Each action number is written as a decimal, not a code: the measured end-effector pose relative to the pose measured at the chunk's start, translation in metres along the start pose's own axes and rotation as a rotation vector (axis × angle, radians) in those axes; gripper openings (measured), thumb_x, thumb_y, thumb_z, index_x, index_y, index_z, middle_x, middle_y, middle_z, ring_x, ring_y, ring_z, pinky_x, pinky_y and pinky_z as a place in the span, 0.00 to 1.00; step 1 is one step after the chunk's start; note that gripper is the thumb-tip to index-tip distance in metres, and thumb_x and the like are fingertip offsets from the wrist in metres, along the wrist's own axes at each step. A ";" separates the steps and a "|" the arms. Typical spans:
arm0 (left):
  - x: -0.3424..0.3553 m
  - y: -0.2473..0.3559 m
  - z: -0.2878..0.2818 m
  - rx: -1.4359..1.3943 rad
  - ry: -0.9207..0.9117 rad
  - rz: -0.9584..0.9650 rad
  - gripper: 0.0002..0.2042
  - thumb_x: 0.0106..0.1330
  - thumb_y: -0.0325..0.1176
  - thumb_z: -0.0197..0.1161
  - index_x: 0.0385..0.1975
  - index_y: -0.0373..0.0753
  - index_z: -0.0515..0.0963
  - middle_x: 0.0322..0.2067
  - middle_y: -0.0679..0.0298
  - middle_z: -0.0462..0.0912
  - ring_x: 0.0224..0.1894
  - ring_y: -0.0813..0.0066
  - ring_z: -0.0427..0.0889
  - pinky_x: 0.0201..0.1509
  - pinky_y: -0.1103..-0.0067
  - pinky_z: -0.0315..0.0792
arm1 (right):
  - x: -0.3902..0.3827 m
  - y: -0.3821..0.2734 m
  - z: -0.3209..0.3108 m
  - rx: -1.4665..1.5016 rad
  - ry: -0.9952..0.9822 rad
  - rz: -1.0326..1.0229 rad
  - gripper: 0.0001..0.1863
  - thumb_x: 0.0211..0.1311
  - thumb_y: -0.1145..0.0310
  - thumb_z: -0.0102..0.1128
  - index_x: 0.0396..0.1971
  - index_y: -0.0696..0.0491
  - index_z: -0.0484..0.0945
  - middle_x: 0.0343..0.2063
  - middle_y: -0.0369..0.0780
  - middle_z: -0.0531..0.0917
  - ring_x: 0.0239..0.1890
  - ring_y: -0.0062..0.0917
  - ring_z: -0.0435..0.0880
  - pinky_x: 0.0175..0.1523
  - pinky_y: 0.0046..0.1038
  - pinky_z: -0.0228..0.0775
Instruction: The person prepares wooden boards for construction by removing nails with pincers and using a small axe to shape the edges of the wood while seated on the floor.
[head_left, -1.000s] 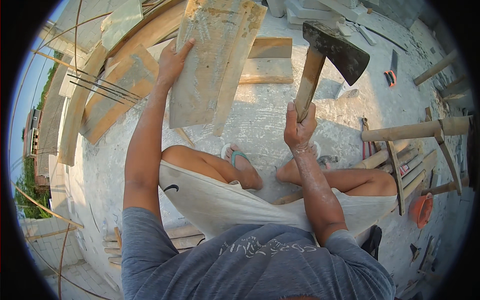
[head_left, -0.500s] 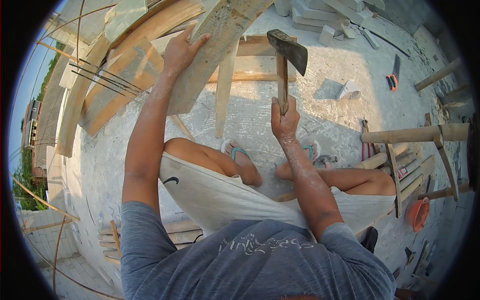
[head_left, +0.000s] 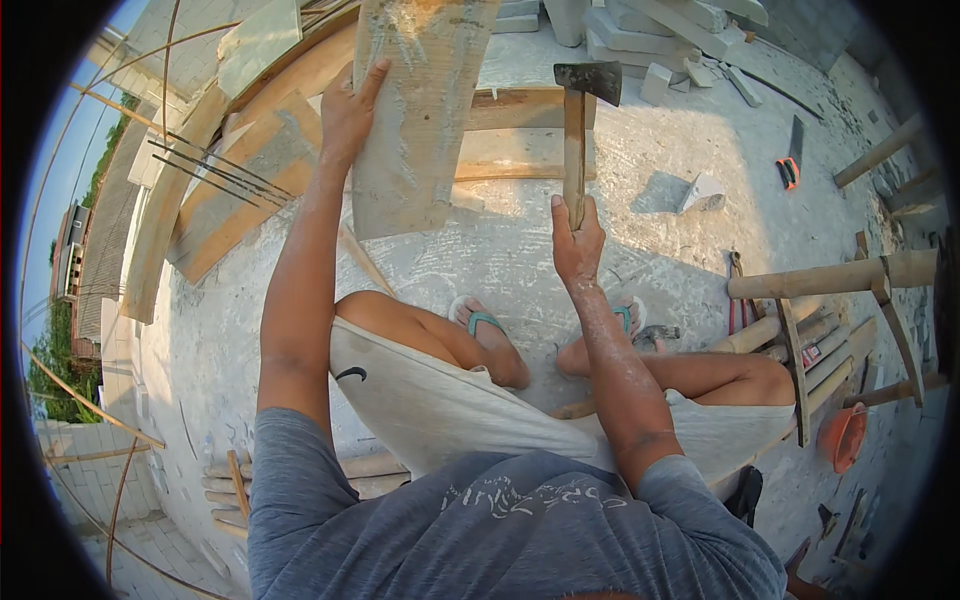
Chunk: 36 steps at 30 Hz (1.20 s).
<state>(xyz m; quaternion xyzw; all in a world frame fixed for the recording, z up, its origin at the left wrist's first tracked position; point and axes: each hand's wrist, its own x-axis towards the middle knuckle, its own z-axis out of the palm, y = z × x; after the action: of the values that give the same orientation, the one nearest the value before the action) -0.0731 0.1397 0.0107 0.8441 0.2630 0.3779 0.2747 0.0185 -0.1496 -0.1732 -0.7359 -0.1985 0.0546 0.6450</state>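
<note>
Head view, left to right, as I watch from my distant seat: at 11 o'clock the left hand (head_left: 350, 118) grips a wide board (head_left: 418, 125) by its near edge, thumb laid along the face; the other fingers are mostly hidden, so I cannot tell how they sit. The board hangs between 11 and 12 o'clock. If that one-sided hold is loose, it could twist or drop towards the left foot (head_left: 490, 330). At 2 o'clock the right hand (head_left: 580, 248) has its fingers curled together round the lower handle of an axe (head_left: 575, 135), head at 1 o'clock. An off-line stroke could glance towards the left thumb, and dusty skin (pale powder shows up that arm) could let the handle slip.

Counting across: stacked timber (head_left: 210, 228) at 10 o'clock, too overlapped to count; one held board; two sandalled feet; one axe; one hammer-like tool head (head_left: 657, 333); one saw (head_left: 791, 160); one orange bucket (head_left: 842, 438) at 4 o'clock.
</note>
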 end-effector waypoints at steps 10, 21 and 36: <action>-0.015 -0.076 -0.007 -0.653 0.128 -0.291 0.37 0.71 0.65 0.54 0.60 0.31 0.72 0.48 0.57 0.82 0.48 0.68 0.83 0.48 0.71 0.81 | -0.023 0.100 -0.009 -0.419 -0.182 0.393 0.24 0.60 0.50 0.65 0.36 0.61 0.80 0.33 0.55 0.86 0.39 0.51 0.87 0.47 0.46 0.76; -0.018 -0.076 0.006 -0.696 -0.036 -0.531 0.44 0.73 0.69 0.44 0.70 0.29 0.60 0.64 0.50 0.71 0.62 0.56 0.75 0.69 0.64 0.70 | -0.031 0.098 -0.018 -0.607 -0.137 0.298 0.32 0.56 0.61 0.69 0.61 0.53 0.71 0.53 0.49 0.74 0.57 0.44 0.75 0.58 0.49 0.72; -0.040 -0.050 0.046 -0.940 -0.229 -0.459 0.31 0.80 0.52 0.47 0.74 0.38 0.58 0.71 0.56 0.64 0.71 0.59 0.66 0.75 0.65 0.60 | 0.021 -0.068 -0.049 -0.123 -0.255 -0.047 0.56 0.57 0.37 0.68 0.73 0.59 0.55 0.66 0.60 0.66 0.70 0.48 0.67 0.72 0.42 0.62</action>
<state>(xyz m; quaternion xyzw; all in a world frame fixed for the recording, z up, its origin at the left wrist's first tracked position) -0.0716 0.1372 -0.0681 0.5867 0.2114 0.2906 0.7257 0.0390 -0.1812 -0.0952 -0.7563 -0.2991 0.1204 0.5692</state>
